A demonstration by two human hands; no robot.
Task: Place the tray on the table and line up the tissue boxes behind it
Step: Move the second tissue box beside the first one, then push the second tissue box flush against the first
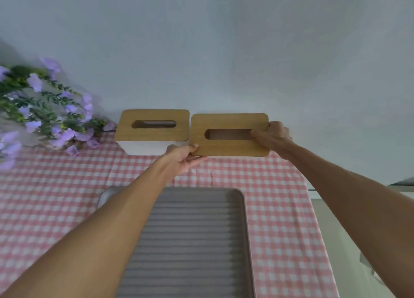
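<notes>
A grey ribbed tray (192, 235) lies on the pink checked tablecloth (56, 196) near me. Behind it, by the wall, stands a white tissue box with a wooden slotted lid (152, 129). Right beside it is a second tissue box (228, 145), tilted towards me so only its wooden lid shows. My left hand (183, 158) grips this second box at its near left corner, fingers underneath. My right hand (273, 136) holds its right end, with a finger at the slot's edge. The two lids nearly touch.
A bunch of purple flowers with green leaves (44, 109) lies at the back left of the table. A plain wall rises right behind the boxes. The tablecloth ends at the right, where a pale surface (349, 241) shows.
</notes>
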